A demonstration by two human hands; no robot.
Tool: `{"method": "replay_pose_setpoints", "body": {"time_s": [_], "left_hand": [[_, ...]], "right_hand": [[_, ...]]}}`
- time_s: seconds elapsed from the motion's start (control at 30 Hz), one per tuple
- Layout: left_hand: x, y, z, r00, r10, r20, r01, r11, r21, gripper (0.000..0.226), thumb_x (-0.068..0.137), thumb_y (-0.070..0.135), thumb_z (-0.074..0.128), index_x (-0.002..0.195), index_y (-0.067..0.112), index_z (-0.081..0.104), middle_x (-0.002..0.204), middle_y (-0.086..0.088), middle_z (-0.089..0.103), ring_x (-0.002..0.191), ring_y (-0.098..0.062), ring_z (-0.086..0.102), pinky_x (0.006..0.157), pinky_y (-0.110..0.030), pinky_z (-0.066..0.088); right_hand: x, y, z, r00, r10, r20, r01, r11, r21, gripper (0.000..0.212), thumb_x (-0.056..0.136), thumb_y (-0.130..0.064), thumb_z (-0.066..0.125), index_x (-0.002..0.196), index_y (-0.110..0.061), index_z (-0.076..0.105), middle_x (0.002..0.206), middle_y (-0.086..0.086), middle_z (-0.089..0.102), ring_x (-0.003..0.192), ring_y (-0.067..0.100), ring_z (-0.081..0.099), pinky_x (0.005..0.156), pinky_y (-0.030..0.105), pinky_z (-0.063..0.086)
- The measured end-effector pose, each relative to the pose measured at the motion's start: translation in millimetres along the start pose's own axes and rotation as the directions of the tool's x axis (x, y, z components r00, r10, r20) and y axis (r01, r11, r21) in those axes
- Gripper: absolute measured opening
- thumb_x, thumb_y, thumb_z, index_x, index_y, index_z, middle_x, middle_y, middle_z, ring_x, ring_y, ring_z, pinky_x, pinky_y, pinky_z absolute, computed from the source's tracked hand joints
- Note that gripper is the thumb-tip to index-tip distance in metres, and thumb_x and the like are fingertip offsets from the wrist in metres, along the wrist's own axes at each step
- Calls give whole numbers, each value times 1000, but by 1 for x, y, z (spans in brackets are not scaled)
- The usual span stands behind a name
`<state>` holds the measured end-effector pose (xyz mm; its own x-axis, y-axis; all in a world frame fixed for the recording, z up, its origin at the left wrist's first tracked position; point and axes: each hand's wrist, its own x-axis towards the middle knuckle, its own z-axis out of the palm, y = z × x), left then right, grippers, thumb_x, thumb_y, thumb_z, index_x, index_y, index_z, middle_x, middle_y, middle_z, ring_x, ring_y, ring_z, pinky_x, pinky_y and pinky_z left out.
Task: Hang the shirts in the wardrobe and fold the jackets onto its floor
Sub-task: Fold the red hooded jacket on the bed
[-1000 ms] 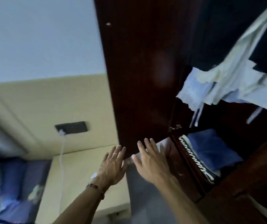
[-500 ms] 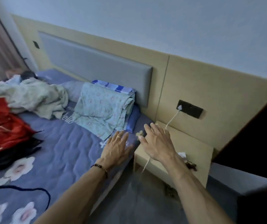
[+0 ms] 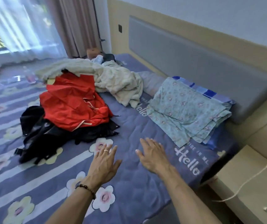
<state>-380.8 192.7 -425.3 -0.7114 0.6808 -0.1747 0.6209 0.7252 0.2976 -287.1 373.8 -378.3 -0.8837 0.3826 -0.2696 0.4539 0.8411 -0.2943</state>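
Hands: left (image 3: 104,162) and right (image 3: 153,156) spread, empty, over bed (image 3: 129,183) | jackets: red (image 3: 71,102) atop black (image 3: 52,135), left of hands, unfolded | wardrobe out of view | progress: two jackets left, likely next pickup

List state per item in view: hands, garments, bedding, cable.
left hand: open, fingers spread, holds nothing, over the bed
right hand: open, holds nothing
red jacket: crumpled, lying on the black garment
black garment: heaped, unfolded on the bed
pale blanket: bunched up
floral sheet: folded, stacked by the headboard
white cable: draped across the nightstand
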Motion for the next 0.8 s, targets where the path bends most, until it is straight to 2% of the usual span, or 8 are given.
{"method": "replay_pose_setpoints", "body": {"time_s": [0.13,0.3,0.33,0.4,0.47,0.63,0.7,0.8], "left_hand": [[39,-61,4,997,-76,9,76,997,1,93,74,67,2,151,21,30,159,0,27,151,-23,13,117,-37,21],[129,-123,23,986,-151,76,149,988,34,96,73,65,1,152,20,29,160,-1,26,152,-23,11,119,-37,17],[156,-142,32,981,-159,111,154,987,56,90,78,64,5,154,19,26,161,-2,25,152,-23,10,120,-38,16],[200,-166,45,974,-159,158,145,984,100,70,94,53,27,155,18,21,162,-2,22,152,-23,9,121,-40,16],[241,-192,60,971,-176,163,156,979,129,66,97,39,45,155,19,20,161,-2,23,152,-22,9,121,-43,17],[349,-255,102,959,-242,147,219,963,159,69,93,31,55,154,27,23,162,-2,21,151,-30,10,118,-53,14],[377,-274,118,945,-311,105,279,930,240,71,93,30,54,154,28,19,159,-8,26,145,-35,25,115,-52,22],[388,-288,134,924,-380,43,360,902,240,49,93,17,43,141,26,43,127,-7,57,113,-32,57,94,-43,45]], "right_hand": [[78,-32,32,996,-44,73,43,999,10,60,101,-47,36,153,-19,25,160,7,24,148,23,19,120,44,16],[191,-45,73,984,-89,152,88,996,12,59,102,-46,35,153,-18,25,159,7,26,147,23,21,119,40,18],[223,-46,86,981,-98,167,97,995,15,58,102,-45,35,152,-18,26,158,7,28,146,22,22,118,40,19],[264,-43,99,979,-98,176,97,995,14,56,102,-44,36,152,-18,27,157,7,30,145,22,24,117,39,21],[304,-39,122,979,-104,176,103,995,14,55,102,-42,37,150,-18,29,156,6,32,144,21,26,117,38,23],[393,-35,182,975,-102,196,75,987,141,49,102,-36,40,146,-14,37,150,6,38,139,22,34,112,33,29],[417,-39,205,968,-89,233,24,963,267,53,102,-35,42,150,-13,34,153,7,36,139,21,35,112,30,27],[445,-44,222,979,-26,203,-69,894,443,54,100,-35,47,148,-13,38,150,9,41,138,22,39,112,31,29]]}}
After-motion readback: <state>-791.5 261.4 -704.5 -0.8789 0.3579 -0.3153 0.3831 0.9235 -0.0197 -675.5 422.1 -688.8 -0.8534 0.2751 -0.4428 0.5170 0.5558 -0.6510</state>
